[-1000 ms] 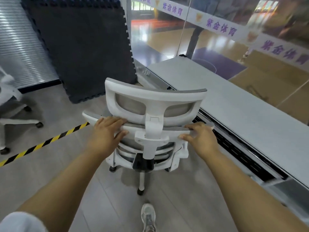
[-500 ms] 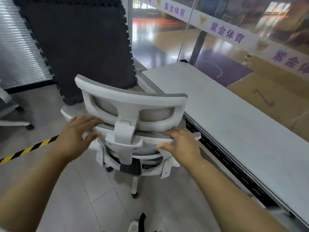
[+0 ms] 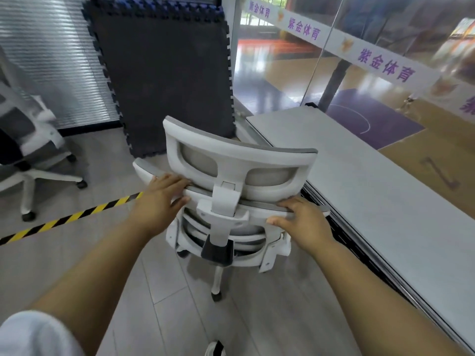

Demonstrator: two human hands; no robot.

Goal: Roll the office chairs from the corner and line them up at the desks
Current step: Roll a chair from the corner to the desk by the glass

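At your 1 to 3 o'clock, the desk [image 3: 385, 201] runs as a long flat matte grey slab with a dark slotted channel along its near edge, hard against the glass wall. The chair [image 3: 239, 176] you're steering sits dead ahead at 12, just beside that edge but not yet squared to it, so I'd call this one mid-roll. A second chair [image 3: 28, 150] at 9 to 10 o'clock looks unplaced, so more is left. At 11 to 12, a dark foam mat [image 3: 164, 73] with toothed edges stands upright. Chair back: white moulded plastic frame, grey mesh, curved headrest, castors. Your left hand [image 3: 160, 199] and right hand [image 3: 303, 222] each curl over the backrest's top rail, gripping it.
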